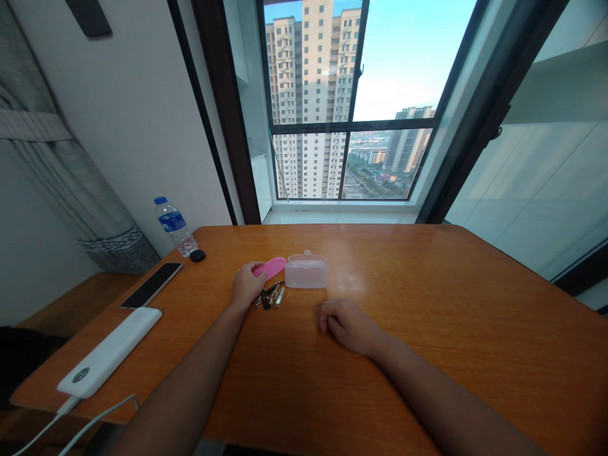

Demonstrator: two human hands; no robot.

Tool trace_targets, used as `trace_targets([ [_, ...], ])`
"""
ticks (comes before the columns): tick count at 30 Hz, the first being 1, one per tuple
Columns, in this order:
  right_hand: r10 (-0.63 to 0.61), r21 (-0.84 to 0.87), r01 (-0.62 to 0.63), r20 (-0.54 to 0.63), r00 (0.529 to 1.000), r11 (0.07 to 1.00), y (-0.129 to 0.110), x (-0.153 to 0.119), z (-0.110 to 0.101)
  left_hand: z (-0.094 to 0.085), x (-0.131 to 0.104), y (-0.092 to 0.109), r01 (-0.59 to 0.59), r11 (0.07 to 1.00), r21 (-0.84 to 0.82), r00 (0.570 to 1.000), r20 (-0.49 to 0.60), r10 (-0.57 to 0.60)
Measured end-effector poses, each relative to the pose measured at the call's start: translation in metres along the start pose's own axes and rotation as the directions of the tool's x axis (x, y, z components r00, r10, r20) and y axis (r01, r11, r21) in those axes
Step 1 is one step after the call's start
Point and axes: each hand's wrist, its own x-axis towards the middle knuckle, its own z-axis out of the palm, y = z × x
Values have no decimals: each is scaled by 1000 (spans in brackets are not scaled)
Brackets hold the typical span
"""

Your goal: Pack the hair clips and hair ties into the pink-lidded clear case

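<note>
My left hand (248,284) has its fingers closed around the near end of a pink, flat, oval piece (272,268); its exact kind is unclear. Just below that hand lies a small pile of metal nail clippers and similar little tools (270,296), some with black parts. Touching or very near the pink piece's right end stands a translucent plastic box (306,273) with a small tab at its back. My right hand (349,324) rests on the table in front of the box, fingers curled into a loose fist, and nothing shows in it.
On the left of the wooden table (427,329) are a water bottle (177,227), a small black round item (197,256), a phone (152,285) and a white power bank (110,351) with cables. Beyond the far edge is a window (351,126).
</note>
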Motion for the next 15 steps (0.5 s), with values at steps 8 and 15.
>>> trace_targets([
  [8, 0, -13, 0, 10, 1000, 1000, 0, 0, 0, -7, 13, -17, 40, 999, 1, 996, -75, -40],
  [15, -3, -24, 4, 13, 1000, 1000, 0, 2, 0, -12, 17, -32, 83, 995, 51, 991, -108, -77],
])
